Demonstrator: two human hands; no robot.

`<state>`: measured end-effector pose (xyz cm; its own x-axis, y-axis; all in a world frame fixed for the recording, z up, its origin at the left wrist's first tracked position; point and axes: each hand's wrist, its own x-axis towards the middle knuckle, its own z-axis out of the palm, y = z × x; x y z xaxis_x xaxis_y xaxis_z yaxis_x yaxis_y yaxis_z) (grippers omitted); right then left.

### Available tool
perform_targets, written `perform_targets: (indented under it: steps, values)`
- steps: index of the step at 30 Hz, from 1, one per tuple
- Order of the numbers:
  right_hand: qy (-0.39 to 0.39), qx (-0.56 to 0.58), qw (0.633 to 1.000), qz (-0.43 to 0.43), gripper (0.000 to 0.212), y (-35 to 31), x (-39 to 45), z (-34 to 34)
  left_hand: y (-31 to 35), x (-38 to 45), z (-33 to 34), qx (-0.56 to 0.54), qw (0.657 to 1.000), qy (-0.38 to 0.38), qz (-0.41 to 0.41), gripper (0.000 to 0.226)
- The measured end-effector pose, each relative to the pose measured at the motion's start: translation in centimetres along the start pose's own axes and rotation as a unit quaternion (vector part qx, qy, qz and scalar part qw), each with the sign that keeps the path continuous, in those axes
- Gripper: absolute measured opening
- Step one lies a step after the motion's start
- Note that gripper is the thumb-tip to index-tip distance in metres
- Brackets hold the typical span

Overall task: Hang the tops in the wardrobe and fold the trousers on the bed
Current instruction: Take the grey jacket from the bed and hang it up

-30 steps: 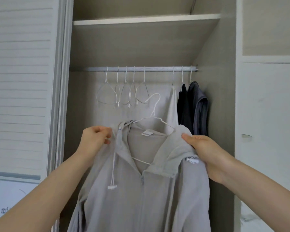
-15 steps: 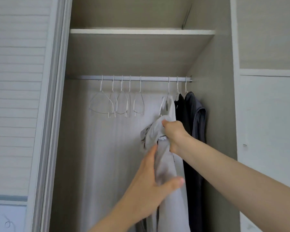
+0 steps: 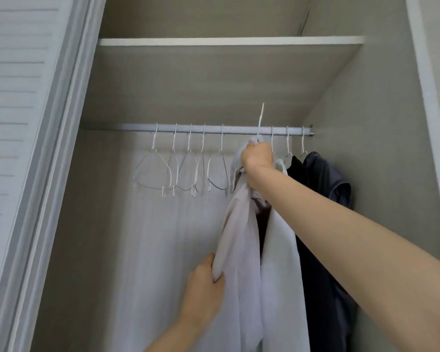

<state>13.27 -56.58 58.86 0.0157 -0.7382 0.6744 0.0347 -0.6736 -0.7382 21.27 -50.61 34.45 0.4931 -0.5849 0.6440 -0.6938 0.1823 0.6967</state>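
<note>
Hoodie point(image 3: 241, 245) raised since last look; right hand point(image 3: 256, 154) fingers clamped on collar, hook point(image 3: 261, 118) above rail point(image 3: 214, 128). Left hand point(image 3: 203, 293) fingers pinch fabric below. Hook-on imminent.

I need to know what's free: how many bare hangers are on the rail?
5, all hooked in a row on the left half of the rail: at and. They overlap, so another could hide among them.
</note>
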Motion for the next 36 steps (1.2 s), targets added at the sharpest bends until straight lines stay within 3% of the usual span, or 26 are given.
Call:
perform_targets:
  steps: [3,6,15,19,22,26,27,30,34,36]
  values:
    - [-0.01,-0.007,1.0,0.002,0.022,1.5,3.0,1.3,-0.8,3.0,1.0,-0.024,0.999,-0.026,0.026,0.029]
    - [-0.017,-0.032,0.999,0.008,0.028,2.9,5.1,2.3,-1.9,5.4,2.1,-0.046,0.998,-0.039,0.033,0.035]
    - [-0.074,-0.143,0.986,0.041,0.028,5.1,6.6,2.6,-4.7,7.4,4.0,-0.065,0.996,-0.062,0.028,0.022]
    - [-0.094,-0.104,0.99,-0.009,0.014,5.5,5.7,1.9,-5.0,6.8,4.2,-0.062,0.996,-0.067,0.017,0.022]
    - [-0.09,-0.1,0.99,-0.051,0.019,5.4,4.2,1.1,-4.8,5.8,3.9,-0.063,0.996,-0.063,0.02,0.024]
    - [-0.095,-0.191,0.968,-0.135,0.01,5.1,0.7,-0.9,-4.3,3.5,2.8,-0.043,0.996,-0.075,0.0,0.023]
    - [-0.107,-0.212,0.96,-0.15,0.012,5.1,-0.6,-1.6,-4.1,2.5,2.3,-0.038,0.996,-0.078,-0.002,0.023]
    - [-0.142,-0.226,0.95,-0.164,0.049,5.8,-4.4,-3.5,-3.8,-0.3,1.5,-0.002,0.997,-0.078,-0.006,0.02]
    - [-0.181,-0.268,0.934,-0.154,0.042,7.9,-10.4,-6.3,-3.8,-5.1,0.0,0.015,0.996,-0.083,-0.033,0.016]
    - [-0.219,-0.284,0.921,-0.154,0.05,9.2,-13.8,-7.5,-3.7,-7.5,-0.9,0.012,0.995,-0.091,-0.047,0.016]
